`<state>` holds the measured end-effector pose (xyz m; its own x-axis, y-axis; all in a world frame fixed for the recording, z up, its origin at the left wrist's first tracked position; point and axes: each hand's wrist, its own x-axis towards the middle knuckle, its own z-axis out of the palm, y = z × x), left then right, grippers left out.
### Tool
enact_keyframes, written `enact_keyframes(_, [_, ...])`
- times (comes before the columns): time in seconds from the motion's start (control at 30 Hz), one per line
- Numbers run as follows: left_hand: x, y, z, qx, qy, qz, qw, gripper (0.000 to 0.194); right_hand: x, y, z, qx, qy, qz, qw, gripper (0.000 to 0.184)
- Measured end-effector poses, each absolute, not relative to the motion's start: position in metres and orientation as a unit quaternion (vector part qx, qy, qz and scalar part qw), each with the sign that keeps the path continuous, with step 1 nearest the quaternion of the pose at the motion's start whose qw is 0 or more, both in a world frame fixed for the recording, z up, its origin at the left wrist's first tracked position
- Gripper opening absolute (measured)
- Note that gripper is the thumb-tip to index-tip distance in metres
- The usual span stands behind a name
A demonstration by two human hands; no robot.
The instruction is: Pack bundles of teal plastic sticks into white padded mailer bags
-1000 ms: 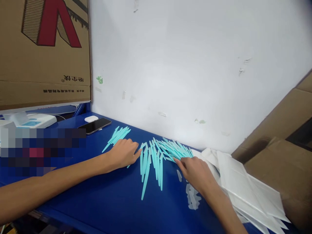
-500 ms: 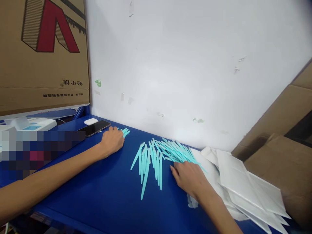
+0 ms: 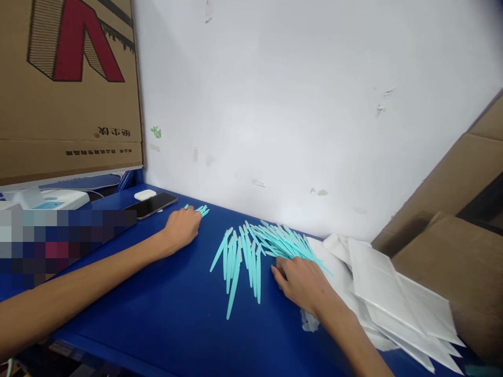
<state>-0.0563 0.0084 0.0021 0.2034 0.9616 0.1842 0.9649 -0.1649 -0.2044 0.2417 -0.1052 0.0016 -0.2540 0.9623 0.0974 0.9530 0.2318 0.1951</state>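
The left hand is curling over a small turquoise cluster on the tabletop; whether it is gripping any is impossible to tell. Mid-tabletop, loose turquoise sticks are fanning out, long axes running wall to near edge, pale tips pointing wallward. The right hand is bending its fingers beside a dense pile slanting down rightward, its grip hidden. The work is looking unfinished, the groups lying uneven.

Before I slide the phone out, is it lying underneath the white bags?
No, the phone lies on the blue table near the left hand, far from the white bags.
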Motion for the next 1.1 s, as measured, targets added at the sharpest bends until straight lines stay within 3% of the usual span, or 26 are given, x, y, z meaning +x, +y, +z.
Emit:
enact_keyframes(0.23, [-0.059,0.006,0.002,-0.767,-0.627,0.001,0.137,0.027,0.240,-0.104,0.005,0.611,0.784,0.111,0.015,0.030])
enact_keyframes(0.53, [-0.058,-0.004,0.007,-0.780,-0.610,0.001,0.138,0.035,0.241,-0.102,0.007,0.584,0.798,0.128,-0.076,0.032])
enact_keyframes(0.8, [-0.053,-0.008,0.015,-0.777,-0.609,0.000,0.160,0.034,0.241,-0.101,0.004,0.573,0.806,0.116,-0.095,0.029])
enact_keyframes(0.93, [-0.048,-0.008,0.017,-0.782,-0.593,-0.077,0.175,0.034,0.242,-0.100,0.004,0.569,0.806,0.096,-0.130,0.022])
enact_keyframes(1.1, [-0.038,-0.013,0.008,-0.846,-0.460,-0.239,0.125,0.032,0.245,-0.100,0.015,0.579,0.764,0.014,-0.285,0.028])
